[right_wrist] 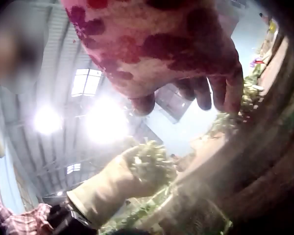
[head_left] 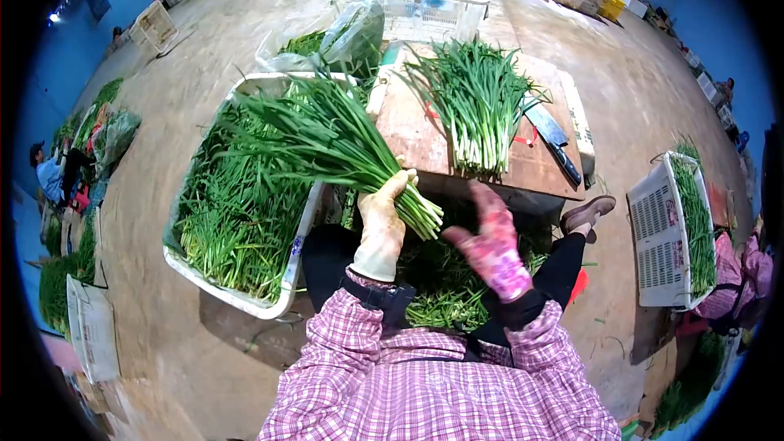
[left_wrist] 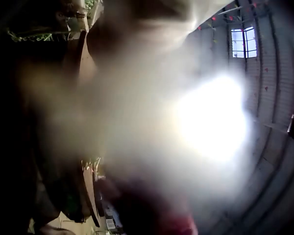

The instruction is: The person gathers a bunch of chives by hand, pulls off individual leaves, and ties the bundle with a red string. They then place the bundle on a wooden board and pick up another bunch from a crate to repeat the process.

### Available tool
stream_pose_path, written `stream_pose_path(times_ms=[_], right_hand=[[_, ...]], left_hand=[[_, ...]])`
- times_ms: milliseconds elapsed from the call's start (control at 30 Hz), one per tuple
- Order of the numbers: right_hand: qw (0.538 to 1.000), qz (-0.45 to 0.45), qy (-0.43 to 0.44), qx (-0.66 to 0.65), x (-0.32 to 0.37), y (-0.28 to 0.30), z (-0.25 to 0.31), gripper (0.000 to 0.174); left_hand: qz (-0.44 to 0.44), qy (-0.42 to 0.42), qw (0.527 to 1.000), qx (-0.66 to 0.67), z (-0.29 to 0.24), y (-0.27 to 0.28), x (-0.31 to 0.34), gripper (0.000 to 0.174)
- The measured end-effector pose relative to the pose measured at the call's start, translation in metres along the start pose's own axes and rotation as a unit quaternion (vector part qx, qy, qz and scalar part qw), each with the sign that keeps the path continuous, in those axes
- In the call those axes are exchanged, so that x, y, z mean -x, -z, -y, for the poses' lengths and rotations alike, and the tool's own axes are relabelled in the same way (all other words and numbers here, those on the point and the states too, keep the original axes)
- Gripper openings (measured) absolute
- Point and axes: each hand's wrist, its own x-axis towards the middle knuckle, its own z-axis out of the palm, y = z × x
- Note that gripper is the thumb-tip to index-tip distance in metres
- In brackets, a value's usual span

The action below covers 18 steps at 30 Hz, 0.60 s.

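My left hand (head_left: pixel 381 224), in a cream glove, grips a thick bunch of garlic chives (head_left: pixel 331 135) around its lower stems. The pale cut ends stick out to the right of the fist, and the leaves fan out up and left over a crate. My right hand (head_left: pixel 495 242), in a pink floral glove, holds nothing; its fingers and thumb are apart beside the stem ends. Another bunch of garlic chives (head_left: pixel 482 102) lies on the wooden board (head_left: pixel 416 143), stems toward me. To its right rests a knife (head_left: pixel 554 140). Blur and glare fill most of the left wrist view.
A white crate (head_left: pixel 290 278) full of loose greens stands to my left. Behind the board are a plastic bag (head_left: pixel 355 33) and a white crate (head_left: pixel 425 0). Greens (head_left: pixel 445 308) lie between my legs. Another crate (head_left: pixel 657 233) stands at right, near a person in pink (head_left: pixel 731 269).
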Motion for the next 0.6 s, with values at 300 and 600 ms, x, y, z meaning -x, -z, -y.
stream_pose_path(times_ms=[300, 600], right_hand=[[0.985, 0.071, -0.037, 0.153, -0.03, -0.059, 0.036, 0.045], [0.991, 0.038, -0.018, -0.127, -0.086, -0.021, -0.019, 0.047]], left_hand=[[-0.054, 0.037, 0.993, 0.103, 0.02, -0.018, 0.025, 0.033], [0.116, -0.094, 0.983, -0.108, -0.007, -0.087, -0.03, 0.041]])
